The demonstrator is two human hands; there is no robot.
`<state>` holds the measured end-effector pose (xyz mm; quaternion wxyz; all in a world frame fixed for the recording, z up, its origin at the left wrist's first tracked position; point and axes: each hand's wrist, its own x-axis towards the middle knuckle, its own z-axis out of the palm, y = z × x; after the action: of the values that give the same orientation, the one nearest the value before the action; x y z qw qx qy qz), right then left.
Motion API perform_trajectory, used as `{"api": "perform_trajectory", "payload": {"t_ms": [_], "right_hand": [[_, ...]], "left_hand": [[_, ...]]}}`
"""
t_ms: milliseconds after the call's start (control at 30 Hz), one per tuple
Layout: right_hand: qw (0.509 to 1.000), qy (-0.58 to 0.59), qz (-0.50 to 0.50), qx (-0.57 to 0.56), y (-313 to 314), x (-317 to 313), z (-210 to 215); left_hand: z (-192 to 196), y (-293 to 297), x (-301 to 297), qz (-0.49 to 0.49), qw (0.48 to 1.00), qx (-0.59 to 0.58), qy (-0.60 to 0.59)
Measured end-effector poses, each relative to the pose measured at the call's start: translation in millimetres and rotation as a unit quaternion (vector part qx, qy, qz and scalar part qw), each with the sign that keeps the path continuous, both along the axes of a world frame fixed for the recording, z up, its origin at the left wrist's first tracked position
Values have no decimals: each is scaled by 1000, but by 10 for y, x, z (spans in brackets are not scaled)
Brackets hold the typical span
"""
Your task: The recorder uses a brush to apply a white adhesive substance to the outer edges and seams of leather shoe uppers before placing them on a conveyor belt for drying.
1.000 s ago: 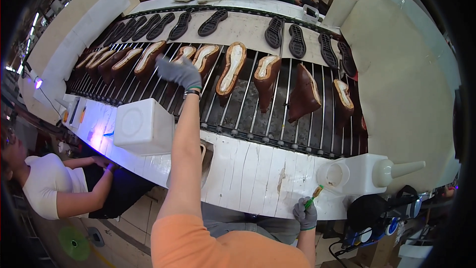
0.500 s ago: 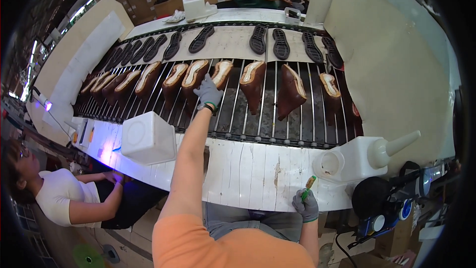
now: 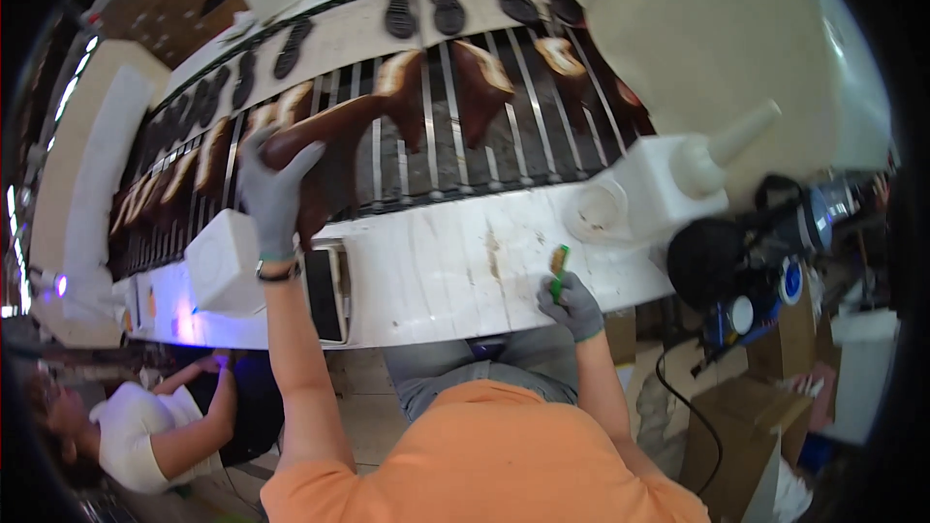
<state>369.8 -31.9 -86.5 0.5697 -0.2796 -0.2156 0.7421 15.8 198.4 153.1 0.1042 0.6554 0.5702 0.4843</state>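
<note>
My left hand (image 3: 272,196), in a grey glove, is closed around the end of a dark brown leather boot upper (image 3: 329,136), held above the near edge of the slatted conveyor (image 3: 441,167). The upper is tilted and blurred by motion. Low over the table at the right, my gloved right hand (image 3: 573,306) grips a small brush (image 3: 559,266) with a green handle and tan bristles. Several brown boot uppers (image 3: 481,92) stand on the metal slats, pale undersides up. Behind them lies a row of dark shoe soles (image 3: 448,10).
A white plastic container (image 3: 223,263) stands beside my left wrist. At the right are a white jug (image 3: 668,174) and a round cup (image 3: 593,213) on the white table (image 3: 446,271). A co-worker (image 3: 145,436) sits at the lower left. Pale panels (image 3: 668,29) flank the conveyor.
My left hand has taken hold of a boot upper and brought it nearer, off the row. The view has shifted and turned. My right hand still holds the brush.
</note>
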Motion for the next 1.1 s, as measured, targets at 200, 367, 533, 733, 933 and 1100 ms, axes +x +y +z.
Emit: {"api": "perform_trajectory", "payload": {"t_ms": [200,367,533,733,933,1100], "right_hand": [[1000,-9,12,7,92,-83,155],[955,-276,-83,-69,115,-9,842],[772,-603,-196,-54,128,451,1302],[386,-910,-147,-49,259,472,1418],[323,-939,-111,-48,397,391,1333],[302,-948,-100,-24,477,424,1284]], "left_hand": [[-352,-1098,409,-53,998,36,-17],[-962,-1730,777,-134,963,40,232],[-1199,-1831,1054,-227,940,65,247],[-1470,-1460,1205,-55,985,-22,163],[-1285,-991,1042,-139,914,-367,104],[-1502,-803,963,-202,892,-403,32]]}}
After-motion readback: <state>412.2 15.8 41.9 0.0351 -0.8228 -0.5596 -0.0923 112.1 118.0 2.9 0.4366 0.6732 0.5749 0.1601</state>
